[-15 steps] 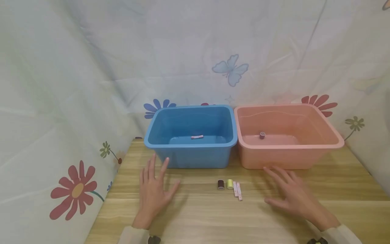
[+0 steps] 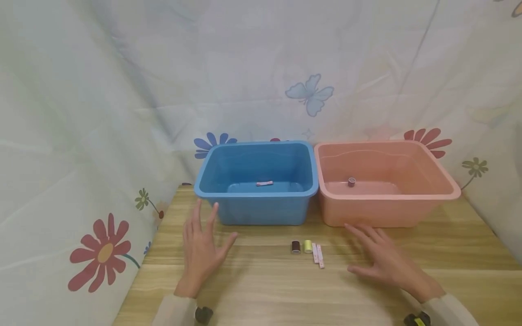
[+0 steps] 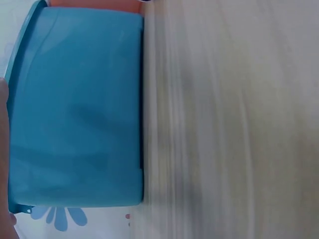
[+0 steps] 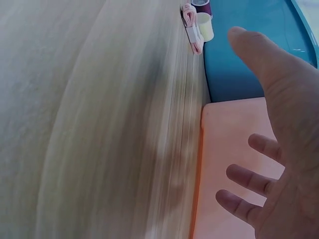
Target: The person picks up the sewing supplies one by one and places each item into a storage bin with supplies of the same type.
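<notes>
On the wooden table lie a dark brown thread spool (image 2: 295, 246), a yellow thread spool (image 2: 307, 246) and a folded pink-and-white strip like a tape measure (image 2: 318, 256), side by side. My left hand (image 2: 201, 253) hovers with spread fingers left of them, before the blue bin (image 2: 261, 210). To their right is my right hand (image 2: 385, 262), fingers apart and holding nothing, in front of the pink bin (image 2: 375, 213). Only a sliver of the left fingers (image 3: 4, 164) shows in the left wrist view. In the right wrist view the thumb and fingers of the right hand (image 4: 294, 134) stand apart.
The two bins stand side by side at the back of the table (image 2: 269, 294). Inside the blue one is a small pink-and-white strip (image 2: 264, 183); a dark spool (image 2: 351, 182) stands in the pink one. A patterned curtain (image 2: 253, 68) hangs behind and at the sides.
My left hand has shifted slightly up and to the left, and my right hand slightly to the left. The spools, strips and bins have stayed in place.
</notes>
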Demonstrator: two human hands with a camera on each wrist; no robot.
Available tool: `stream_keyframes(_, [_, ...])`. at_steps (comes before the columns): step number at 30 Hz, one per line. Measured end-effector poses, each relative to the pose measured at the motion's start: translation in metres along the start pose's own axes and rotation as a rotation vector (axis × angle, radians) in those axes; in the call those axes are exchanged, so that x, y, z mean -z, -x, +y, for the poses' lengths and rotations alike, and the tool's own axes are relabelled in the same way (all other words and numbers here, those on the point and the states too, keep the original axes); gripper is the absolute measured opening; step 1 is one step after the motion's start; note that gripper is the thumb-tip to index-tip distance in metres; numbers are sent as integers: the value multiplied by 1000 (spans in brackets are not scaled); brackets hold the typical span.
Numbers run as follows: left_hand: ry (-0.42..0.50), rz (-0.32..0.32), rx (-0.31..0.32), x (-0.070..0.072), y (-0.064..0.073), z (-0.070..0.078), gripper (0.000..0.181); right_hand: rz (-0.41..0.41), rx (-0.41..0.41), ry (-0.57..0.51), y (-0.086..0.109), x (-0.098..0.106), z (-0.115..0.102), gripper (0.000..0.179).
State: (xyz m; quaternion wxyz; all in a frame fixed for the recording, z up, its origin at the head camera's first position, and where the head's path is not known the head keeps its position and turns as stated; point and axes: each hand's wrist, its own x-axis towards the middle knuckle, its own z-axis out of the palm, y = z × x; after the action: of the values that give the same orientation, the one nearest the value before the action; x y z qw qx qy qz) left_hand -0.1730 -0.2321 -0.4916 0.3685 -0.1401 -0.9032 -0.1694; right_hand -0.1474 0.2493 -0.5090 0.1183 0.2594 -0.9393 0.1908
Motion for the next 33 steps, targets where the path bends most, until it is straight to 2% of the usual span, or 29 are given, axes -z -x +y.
stream_keyframes(4, [29,0,36,1,-4,-5,91,-12,2,-23,-3,-4,0,104])
stream_keyframes(10, [84,32,65,4,-11,-10,95,-40,-5,-28,-7,-10,-2,103])
stream_keyframes(15, [132,30,132,7,-17,-15,99,-77,-28,-43,-12,-12,-7,102])
stream_keyframes(19, [185,42,191,7,-22,-21,96,-84,-15,-57,-17,-15,-9,102])
stream_keyframes(29, [294,-58,309,9,-29,-30,109,-76,30,-103,-22,-23,-8,98])
stream_keyframes(33, [374,-83,347,7,-35,-32,109,-89,36,-116,-23,-25,-9,97])
